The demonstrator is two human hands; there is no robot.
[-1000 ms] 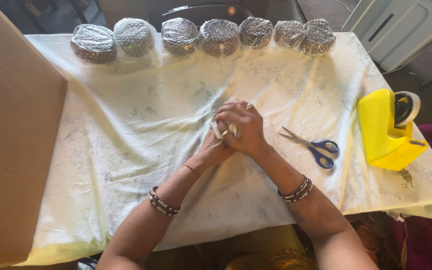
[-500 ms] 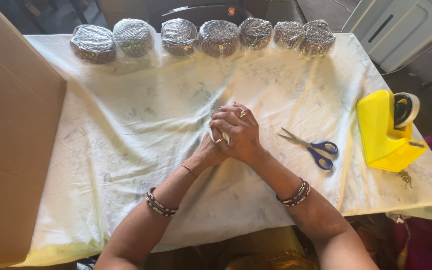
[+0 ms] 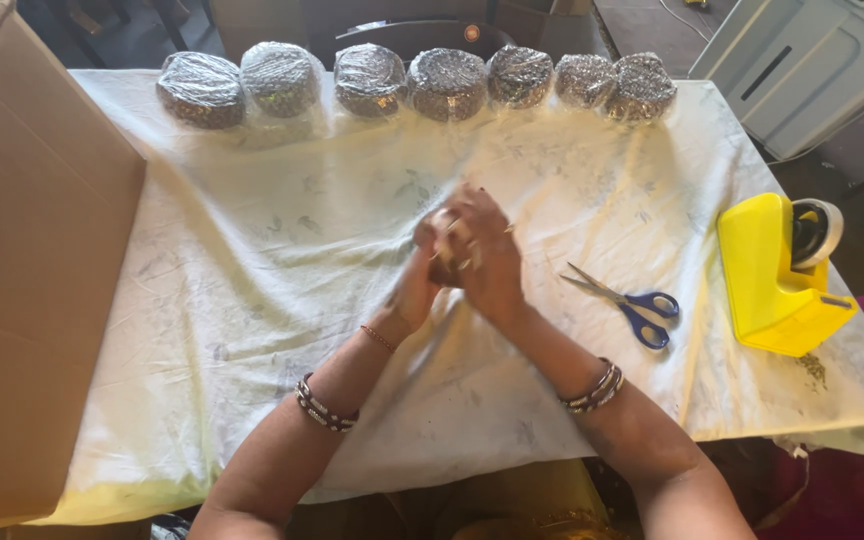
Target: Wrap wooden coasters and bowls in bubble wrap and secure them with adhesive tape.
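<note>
Both hands have shifted slightly away from the body since before. The left hand and right hand press together above the table; each grip is closed against the other, motion-blurred. Scissors lie nearby to the right, blades pointing toward the hands.

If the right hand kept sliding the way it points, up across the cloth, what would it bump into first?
Probably one of the wrapped bundles in the row at the table's far edge. The right hand points roughly that way, with only bare cloth between, though blur makes the exact line uncertain.
</note>
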